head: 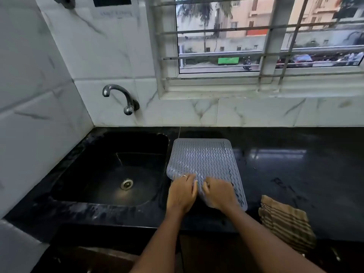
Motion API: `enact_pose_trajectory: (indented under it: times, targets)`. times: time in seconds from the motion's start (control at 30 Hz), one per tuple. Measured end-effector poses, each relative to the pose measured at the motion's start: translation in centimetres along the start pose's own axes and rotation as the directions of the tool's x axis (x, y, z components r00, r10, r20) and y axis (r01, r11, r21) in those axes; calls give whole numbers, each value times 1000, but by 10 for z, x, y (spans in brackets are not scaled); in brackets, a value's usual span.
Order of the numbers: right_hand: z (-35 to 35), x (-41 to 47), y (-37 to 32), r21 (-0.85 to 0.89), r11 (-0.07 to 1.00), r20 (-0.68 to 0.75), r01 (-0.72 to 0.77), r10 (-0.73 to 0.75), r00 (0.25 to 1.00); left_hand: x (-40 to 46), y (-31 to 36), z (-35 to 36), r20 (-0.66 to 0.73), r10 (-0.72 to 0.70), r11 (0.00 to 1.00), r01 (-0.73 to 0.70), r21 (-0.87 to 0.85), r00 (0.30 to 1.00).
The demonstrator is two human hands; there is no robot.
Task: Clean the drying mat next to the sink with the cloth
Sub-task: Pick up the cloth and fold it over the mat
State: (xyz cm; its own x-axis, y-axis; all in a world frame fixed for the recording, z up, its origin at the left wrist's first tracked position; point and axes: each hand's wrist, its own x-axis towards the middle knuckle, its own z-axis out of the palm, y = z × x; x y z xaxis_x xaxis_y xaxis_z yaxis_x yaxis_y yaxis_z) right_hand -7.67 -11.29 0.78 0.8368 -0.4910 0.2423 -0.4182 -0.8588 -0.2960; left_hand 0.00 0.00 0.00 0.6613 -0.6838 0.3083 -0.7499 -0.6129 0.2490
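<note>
A grey ribbed drying mat (202,156) lies on the black counter just right of the sink. Its near edge is lifted and bent upward. My left hand (182,194) grips that near edge at the left, a ring on one finger. My right hand (218,194) pinches the same edge right beside it, fingers curled into the mat. A brown striped cloth (286,223) lies folded at the counter's front edge, to the right of my right forearm, untouched by either hand.
A black sink (94,174) with a steel drain fills the left of the counter (305,174). A curved metal tap (120,97) juts from the marble-tiled wall above it. A barred window (266,36) runs along the back wall.
</note>
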Motion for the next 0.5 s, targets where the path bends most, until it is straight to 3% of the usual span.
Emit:
enact_pose_trajectory:
  times: [0.03, 0.13, 0.27, 0.33, 0.4, 0.5]
  targets:
    - [1, 2, 1, 56, 997, 58, -51, 47, 997, -1, -5, 2, 67, -19, 999, 23, -47, 998]
    - [6, 2, 3, 159, 985, 42, -75, 69, 997, -9, -23, 9, 92, -48, 997, 53, -56, 995]
    - [19, -2, -6, 235, 969, 33, 76, -86, 996, -20, -44, 26, 118, -115, 993, 116, -2, 986]
    - [26, 2, -13, 200, 965, 75, 168, -186, 980, -16, -48, 32, 128, -107, 994, 101, 49, 986]
    - [35, 5, -20, 110, 963, 244, 244, -264, 933, -10, -46, 36, 147, -88, 995, 81, 55, 985]
    - [41, 13, -21, -67, 957, 409, 282, -232, 883, 2, -39, 41, 145, -73, 997, 71, 17, 987]
